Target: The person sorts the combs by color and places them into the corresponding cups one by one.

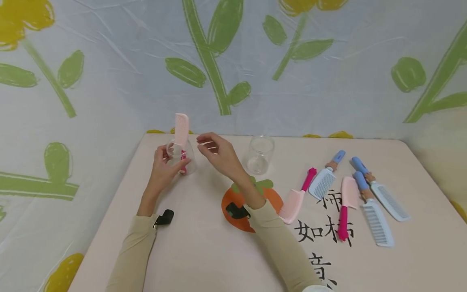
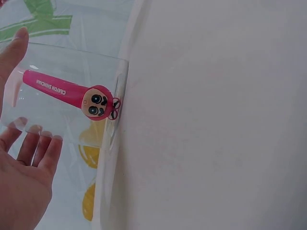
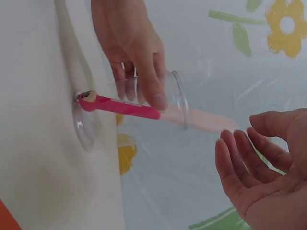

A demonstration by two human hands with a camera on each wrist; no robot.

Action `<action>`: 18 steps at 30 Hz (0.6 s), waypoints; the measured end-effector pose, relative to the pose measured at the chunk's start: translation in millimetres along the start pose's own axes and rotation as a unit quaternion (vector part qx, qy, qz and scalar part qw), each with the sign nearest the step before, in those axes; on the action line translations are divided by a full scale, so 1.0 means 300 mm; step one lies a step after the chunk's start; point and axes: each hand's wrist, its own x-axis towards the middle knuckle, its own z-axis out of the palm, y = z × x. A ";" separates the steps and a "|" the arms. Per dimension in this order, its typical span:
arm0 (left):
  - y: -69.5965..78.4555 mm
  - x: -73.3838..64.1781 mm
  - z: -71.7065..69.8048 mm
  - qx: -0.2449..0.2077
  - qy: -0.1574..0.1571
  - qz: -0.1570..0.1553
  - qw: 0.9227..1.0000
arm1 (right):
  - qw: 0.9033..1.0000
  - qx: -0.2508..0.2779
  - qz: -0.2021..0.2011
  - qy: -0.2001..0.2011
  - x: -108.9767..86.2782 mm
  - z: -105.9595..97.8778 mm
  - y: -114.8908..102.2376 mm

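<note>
My left hand (image 1: 162,170) holds a clear plastic jar (image 1: 190,162) at the back left of the table, thumb on one side and fingers on the other. A pink comb (image 1: 181,129) stands in it, its magenta handle (image 2: 55,87) down with a cartoon face at the jar's bottom. The comb's pale toothed part rises past the jar's rim. To the right of it is my right hand (image 1: 223,157), fingers loosely bent and nothing in them. In the right wrist view its fingertips (image 3: 228,139) are right by the comb's upper end.
A second clear jar (image 1: 261,151) stands farther right. On the right side lie pink combs (image 1: 293,202) with magenta handles and several light blue combs (image 1: 378,221). The tablecloth (image 1: 197,251) carries an orange persimmon print and black characters. A patterned curtain (image 1: 146,81) hangs behind.
</note>
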 end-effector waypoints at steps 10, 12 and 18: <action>-0.004 -0.005 0.000 0.002 -0.006 -0.010 1.000 | 1.000 0.006 -0.004 0.018 -0.046 -0.078 -0.018; -0.005 -0.005 0.000 0.004 -0.007 -0.014 1.000 | 1.000 0.008 -0.003 0.021 -0.057 -0.094 -0.019; -0.001 0.003 -0.004 0.004 -0.010 -0.013 1.000 | 1.000 0.004 -0.009 0.029 -0.081 -0.135 -0.020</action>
